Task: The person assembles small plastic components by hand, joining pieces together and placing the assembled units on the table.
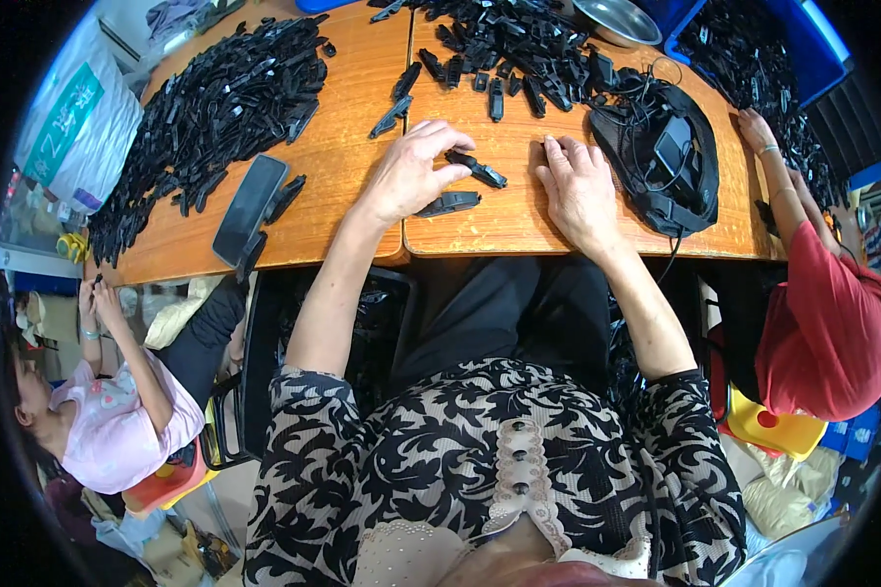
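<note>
My left hand (411, 174) is over the near middle of the wooden table, its thumb and fingers closed round one end of a small black plastic clip-like part (487, 174). Just below that hand lies another black plastic part (450, 203), flat on the wood. My right hand (579, 191) rests on the table to the right, fingers bent and pressed together with the tips down. Something dark shows at its fingertips, too small to make out. Beyond my hands spreads a loose pile of similar black parts (499, 49).
A large heap of black parts (235, 98) covers the table's left. A phone in a stand (251, 210) is near the front edge. Right of my right hand sits a black mesh bag (700, 196) with cables. Behind are a metal bowl (622, 22) and a blue crate (822, 83). People work at both sides.
</note>
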